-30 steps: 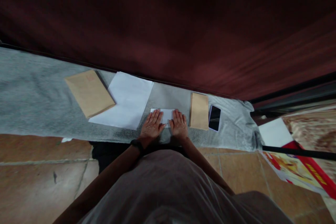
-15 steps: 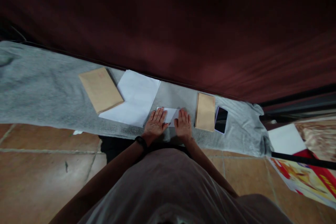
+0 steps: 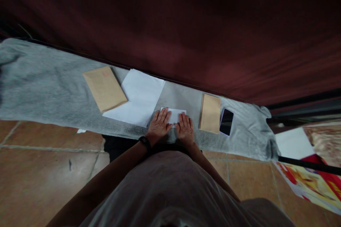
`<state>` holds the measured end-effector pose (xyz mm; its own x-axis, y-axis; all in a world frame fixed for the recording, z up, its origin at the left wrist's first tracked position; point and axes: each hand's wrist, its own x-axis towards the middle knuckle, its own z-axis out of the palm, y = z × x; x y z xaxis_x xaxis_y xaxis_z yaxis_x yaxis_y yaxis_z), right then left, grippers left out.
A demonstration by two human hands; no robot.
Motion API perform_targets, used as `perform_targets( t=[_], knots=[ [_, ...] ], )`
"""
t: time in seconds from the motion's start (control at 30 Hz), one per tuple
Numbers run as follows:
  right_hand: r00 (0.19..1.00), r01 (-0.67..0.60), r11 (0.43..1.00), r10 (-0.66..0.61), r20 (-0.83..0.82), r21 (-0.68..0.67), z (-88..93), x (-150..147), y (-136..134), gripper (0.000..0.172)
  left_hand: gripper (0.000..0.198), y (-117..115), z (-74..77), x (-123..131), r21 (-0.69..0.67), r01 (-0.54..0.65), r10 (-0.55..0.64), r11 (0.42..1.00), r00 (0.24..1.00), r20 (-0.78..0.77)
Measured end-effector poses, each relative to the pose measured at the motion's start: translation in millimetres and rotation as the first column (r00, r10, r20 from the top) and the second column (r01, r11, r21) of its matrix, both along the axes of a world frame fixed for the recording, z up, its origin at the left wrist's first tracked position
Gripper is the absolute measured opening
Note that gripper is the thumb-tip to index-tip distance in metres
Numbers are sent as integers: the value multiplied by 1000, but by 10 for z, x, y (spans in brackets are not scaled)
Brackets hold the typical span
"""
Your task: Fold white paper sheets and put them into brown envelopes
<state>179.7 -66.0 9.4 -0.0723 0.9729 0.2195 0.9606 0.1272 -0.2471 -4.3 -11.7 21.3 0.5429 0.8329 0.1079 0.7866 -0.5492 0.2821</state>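
A small folded white paper (image 3: 173,116) lies on the grey cloth in front of me. Flat on its left end rests my left hand (image 3: 159,124), fingers stretched out, a dark band on the wrist. My right hand (image 3: 185,129) lies flat over the paper's right end, its fingers also extended. Left of my hands is a stack of larger white sheets (image 3: 140,95). Brown envelopes (image 3: 106,88) overlap the left side of that stack. To the right sits a smaller pile of brown envelopes (image 3: 210,113), with a phone (image 3: 226,122) beside it.
The grey cloth (image 3: 55,81) covers a long narrow surface. A dark red curtain-like sheet (image 3: 170,35) stands along its far edge. At the right, a colourful printed box or sheet (image 3: 311,181) lies low by a dark bar. Tiled floor (image 3: 45,177) shows below.
My right hand has shifted slightly down, uncovering more of the small paper's upper right corner. My left hand stays flat on it. The whole view has shifted a little.
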Motion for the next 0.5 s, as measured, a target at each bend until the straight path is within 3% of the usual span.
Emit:
perform_targets(
  t=[0.5],
  knots=[
    [998,53,999,-53,27,-8,-18,153,-75,59,73,4,-41,-74,16,-31,30,999,997,67]
  ],
)
